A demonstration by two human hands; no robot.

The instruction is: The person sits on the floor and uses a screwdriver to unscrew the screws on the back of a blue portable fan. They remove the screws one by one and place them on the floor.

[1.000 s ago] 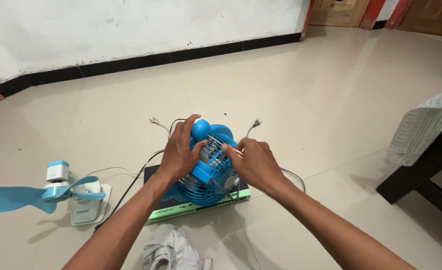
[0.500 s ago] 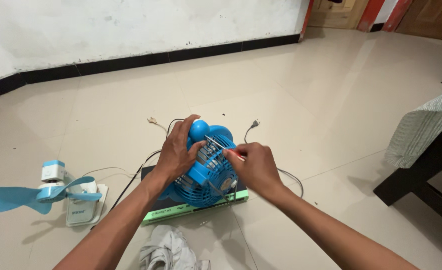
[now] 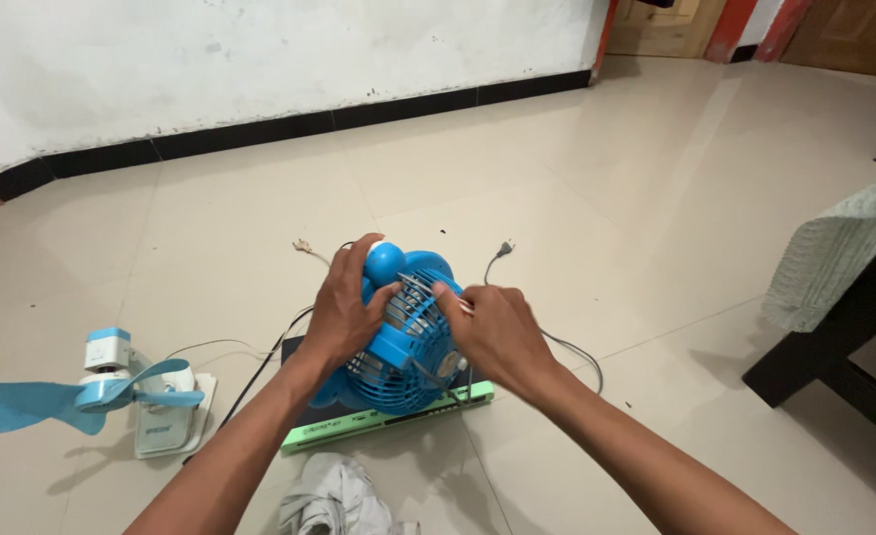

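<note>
A small blue fan housing with a wire grille (image 3: 403, 337) lies on a flat green-edged device (image 3: 388, 421) on the floor. My left hand (image 3: 349, 307) grips the housing's left side, fingers wrapped near its round blue top. From the right, my right hand (image 3: 492, 332) presses against the grille, with a thin tool pinched in its fingers and pointed at the wires; the tool's tip is hidden. Grey cords with a plug (image 3: 502, 248) trail out behind the fan.
A second fan part with light blue blades on a white base (image 3: 111, 391) lies at the left. A crumpled white cloth (image 3: 334, 500) sits near my arms. Dark furniture draped with a pale green cloth (image 3: 834, 263) stands at the right. A white wall with black skirting runs behind.
My right hand has slid left, closer onto the grille. The left hand keeps its grip on the fan housing.
</note>
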